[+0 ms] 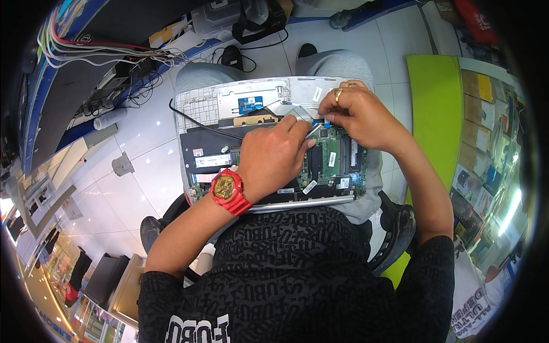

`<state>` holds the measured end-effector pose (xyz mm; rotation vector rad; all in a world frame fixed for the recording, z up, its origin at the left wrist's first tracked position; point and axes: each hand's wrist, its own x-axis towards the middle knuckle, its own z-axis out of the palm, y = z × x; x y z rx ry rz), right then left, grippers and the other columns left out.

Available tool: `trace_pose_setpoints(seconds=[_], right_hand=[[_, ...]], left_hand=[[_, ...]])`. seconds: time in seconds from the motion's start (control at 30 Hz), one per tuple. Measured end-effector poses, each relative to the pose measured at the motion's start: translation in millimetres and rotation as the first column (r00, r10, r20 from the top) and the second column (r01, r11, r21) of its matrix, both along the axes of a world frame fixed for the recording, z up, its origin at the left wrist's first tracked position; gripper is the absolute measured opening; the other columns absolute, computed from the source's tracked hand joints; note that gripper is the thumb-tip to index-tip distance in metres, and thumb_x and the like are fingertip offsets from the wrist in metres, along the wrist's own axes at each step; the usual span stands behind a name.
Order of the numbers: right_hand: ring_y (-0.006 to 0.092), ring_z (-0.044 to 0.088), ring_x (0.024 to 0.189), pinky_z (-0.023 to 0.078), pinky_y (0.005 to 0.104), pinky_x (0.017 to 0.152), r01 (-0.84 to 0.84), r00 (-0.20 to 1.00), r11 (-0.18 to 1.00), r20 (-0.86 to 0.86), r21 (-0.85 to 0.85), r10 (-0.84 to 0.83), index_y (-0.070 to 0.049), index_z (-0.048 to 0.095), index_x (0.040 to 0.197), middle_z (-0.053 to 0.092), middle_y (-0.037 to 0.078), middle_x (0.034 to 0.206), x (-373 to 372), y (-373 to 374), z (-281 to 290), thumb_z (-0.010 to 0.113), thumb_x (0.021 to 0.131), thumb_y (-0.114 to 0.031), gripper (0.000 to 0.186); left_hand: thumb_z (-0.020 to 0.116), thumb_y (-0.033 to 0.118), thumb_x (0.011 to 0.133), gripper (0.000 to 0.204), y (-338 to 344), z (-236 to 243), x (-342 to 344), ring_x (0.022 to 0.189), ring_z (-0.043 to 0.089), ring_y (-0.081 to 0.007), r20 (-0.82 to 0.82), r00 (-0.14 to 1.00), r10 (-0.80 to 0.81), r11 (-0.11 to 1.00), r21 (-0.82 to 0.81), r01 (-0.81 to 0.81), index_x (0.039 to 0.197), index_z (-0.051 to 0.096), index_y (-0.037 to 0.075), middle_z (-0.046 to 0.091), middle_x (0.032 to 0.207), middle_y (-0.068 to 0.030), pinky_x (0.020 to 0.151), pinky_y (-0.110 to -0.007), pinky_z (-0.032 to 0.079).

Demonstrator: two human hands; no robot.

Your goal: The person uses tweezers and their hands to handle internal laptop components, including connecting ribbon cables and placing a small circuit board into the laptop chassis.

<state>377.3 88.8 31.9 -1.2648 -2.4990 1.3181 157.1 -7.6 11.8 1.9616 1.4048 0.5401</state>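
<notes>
Laptop (pixel 194 100) lies across the seated person's legs (pixel 373 174), opened up w/ its insides showing. L hand (pixel 274 148) is over laptop's middle, grip narrow, holding a thin silver tool (pixel 314 131) angled twd laptop's far R part. R hand (pixel 361 114) is over that far R part, thumb & fingertips close tog. at a blue tab (pixel 327 124); grip narrow, can't tell if the tab's actually pinched. Ribbon (pixel 300 116), pale & flat, shows btwn the hands on laptop's far half. Black cord (pixel 197 121) crosses laptop's L half & runs to L hand, rest hidden.

Green board (pixel 331 155) is in laptop's R half; labelled stick (pixel 211 160) in its L half; small blue board (pixel 250 103) in its far part, L of ctr. Red watch (pixel 227 191) on L wrist, by laptop's near edge; gold ring (pixel 337 96) on R hand, over laptop's far R.

Green panel (pixel 436 103) is R of laptop, boxes (pixel 474 108) beyond it. Tiled floor (pixel 120 194) shows L of laptop. Clear bin (pixel 229 20) is well past laptop's far edge.
</notes>
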Motion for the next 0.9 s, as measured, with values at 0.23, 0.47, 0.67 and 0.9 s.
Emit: trace_pose_setpoints(seconds=[0.23, 0.47, 0.67, 0.9], right_hand=[[0.0349, 0.061, 0.107, 0.041, 0.0442, 0.107, 0.048, 0.999, 0.999, 0.02, 0.023, -0.049, -0.007, 0.076, 0.101, 0.074, 0.013, 0.098, 1.9, -2.1, -1.0, 0.071, 0.094, -0.008, 0.009], [0.0331, 0.062, 0.105, 0.04, 0.0443, 0.108, 0.054, 0.998, 0.998, 0.018, 0.024, -0.054, -0.007, 0.077, 0.103, 0.075, 0.012, 0.097, 0.8, -0.4, -0.7, 0.072, 0.094, -0.01, 0.01], [0.0323, 0.064, 0.104, 0.039, 0.0438, 0.109, 0.054, 0.998, 0.997, 0.016, 0.053, -0.055, -0.008, 0.077, 0.101, 0.075, 0.012, 0.097, 1.5, -3.6, -1.9, 0.072, 0.093, -0.01, 0.009], [0.0317, 0.067, 0.096, 0.039, 0.044, 0.108, 0.016, 0.999, 0.995, -0.029, 0.098, -0.013, -0.006, 0.076, 0.099, 0.075, 0.012, 0.091, 4.5, -4.8, -7.2, 0.073, 0.091, -0.007, 0.009]], left_hand=[[0.078, 0.021, 0.093, 0.021, 0.5, 0.5, 0.1, 0.068, 0.07, -0.0301, -0.001, 1.0, -0.002, 1.0, -0.003, 0.002, 0.108, 0.073, 0.006, 0.069, 0.089, -0.0087, 0.06, -0.04, 0.054], [0.078, 0.02, 0.093, 0.022, 0.7, 0.1, 0.3, 0.069, 0.07, -0.03, -0.003, 1.0, -0.004, 1.0, -0.016, 0.004, 0.108, 0.073, 0.006, 0.07, 0.09, -0.0087, 0.06, -0.04, 0.054], [0.078, 0.02, 0.093, 0.021, 0.5, 0.5, 0.3, 0.069, 0.071, -0.03, -0.015, 1.0, -0.006, 0.999, -0.033, 0.006, 0.108, 0.074, 0.006, 0.071, 0.091, -0.0086, 0.06, -0.04, 0.054], [0.076, 0.02, 0.093, 0.017, 1.2, 3.3, 0.7, 0.07, 0.071, -0.0315, -0.021, 0.999, -0.042, 0.999, -0.014, 0.041, 0.107, 0.075, 0.009, 0.069, 0.089, -0.0084, 0.062, -0.042, 0.055]])
